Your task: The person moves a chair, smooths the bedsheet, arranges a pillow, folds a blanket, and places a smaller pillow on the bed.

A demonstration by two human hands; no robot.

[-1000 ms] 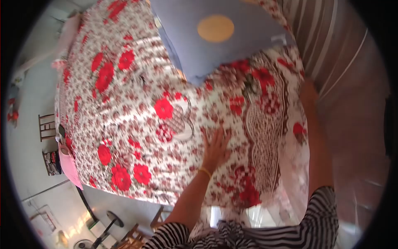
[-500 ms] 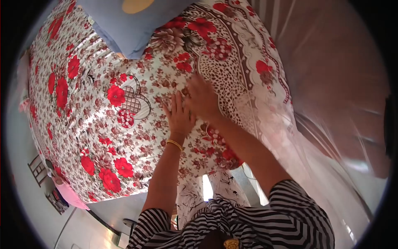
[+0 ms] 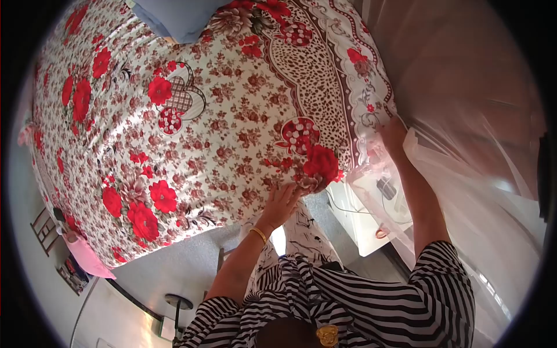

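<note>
My left hand [image 3: 279, 205] lies on the near edge of a white sheet [image 3: 232, 130] printed with red and brown flowers. Its fingers are apart and a yellow bangle circles the wrist. Farther right, my right hand [image 3: 393, 132] is at the sheet's scalloped border, beside sheer pink netting [image 3: 458, 168]. Its fingers are blurred and partly hidden, so their grip is unclear. A blue-grey pillow [image 3: 177, 17] rests on the sheet at the top of the view.
Below the netting, a white surface [image 3: 362, 229] bears a dark object and a cable. A pink cloth [image 3: 88, 255] hangs at the bed's left corner. A wooden chair [image 3: 43, 232] stands at the far left, and a black round-topped stand [image 3: 178, 301] is at the lower left.
My left hand has moved down to the sheet's near edge. My right hand went from the right side to beside my left hand, then back out to the right border. The view has shifted.
</note>
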